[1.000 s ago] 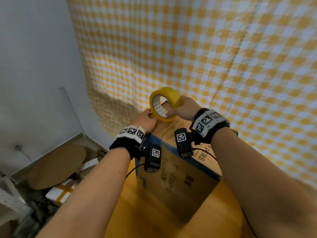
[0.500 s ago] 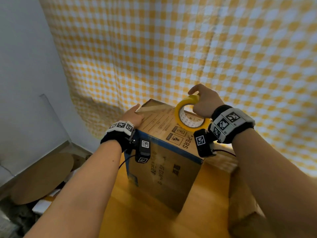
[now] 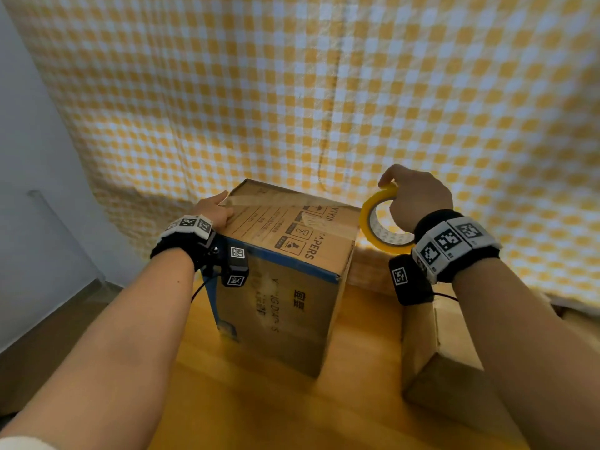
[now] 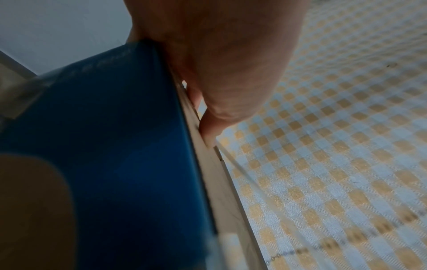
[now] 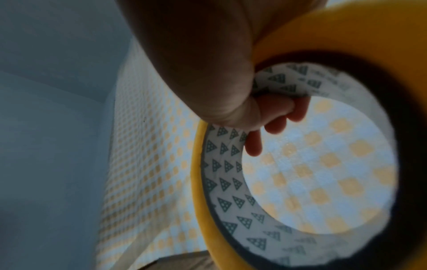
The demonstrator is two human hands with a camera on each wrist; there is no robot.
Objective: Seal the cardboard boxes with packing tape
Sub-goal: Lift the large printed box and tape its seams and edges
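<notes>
A tall cardboard box [image 3: 282, 287] with a blue edge stripe stands on the wooden table [image 3: 253, 410]. My left hand [image 3: 214, 211] lies flat on the box's top left corner, pressing the tape end down; in the left wrist view the hand [image 4: 221, 73] rests against the box's blue side [image 4: 115, 146]. My right hand [image 3: 415, 199] grips a yellow tape roll [image 3: 376, 222] just past the box's right edge. A clear strip of tape [image 3: 292, 206] stretches across the top from the left hand to the roll. In the right wrist view the fingers [image 5: 272, 117] curl through the roll's core [image 5: 221, 182].
A yellow-and-white checked cloth [image 3: 324, 92] hangs behind the table. A second cardboard box [image 3: 448, 368] stands at the right under my right forearm. A grey wall [image 3: 29, 190] is on the left.
My right hand has pulled the roll from the box's left corner rightward across the top and past its right edge, drawing tape out. My left hand stayed pressing the left corner.
</notes>
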